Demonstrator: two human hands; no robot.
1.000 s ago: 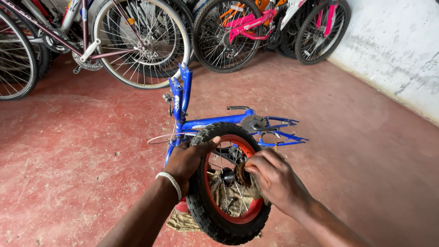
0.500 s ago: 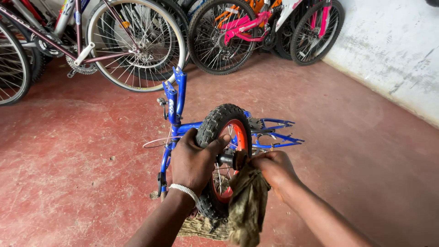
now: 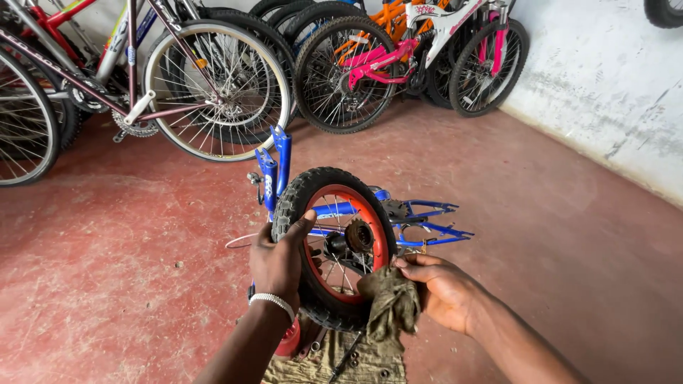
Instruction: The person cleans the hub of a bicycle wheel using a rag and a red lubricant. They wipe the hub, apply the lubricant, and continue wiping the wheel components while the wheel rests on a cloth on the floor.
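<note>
1. since half a second ago the small wheel (image 3: 334, 245) has been turned so its orange rim and hub sprocket (image 3: 358, 235) face the camera more squarely, and the rag (image 3: 390, 307) has dropped from the hub toward the lower right of the tyre.
2. left of the wheel, the left hand (image 3: 279, 263) is clamped on the knobby tyre, thumb hooked over the tread; a white beaded bracelet (image 3: 272, 301) sits at the wrist.
3. the wheel itself stands upright in front of the person, just ahead of the blue child's bicycle frame (image 3: 274, 174) lying on the red floor (image 3: 107, 284).
4. right of the wheel, the right hand (image 3: 445, 288) is closed around the bunched olive rag, which touches the rim's lower edge.
5. judged from this, the step in hand is wiping the wheel; the next move calls for steadying the tyre with the left hand while the rag is worked along the rim or back to the hub.
6. behind the wheel, full-size bicycles (image 3: 213, 85) lean in a row by the white wall (image 3: 612, 85).
7. below the wheel, cloth and small parts are cut off by the frame edge; the axle's far side is hidden.
</note>
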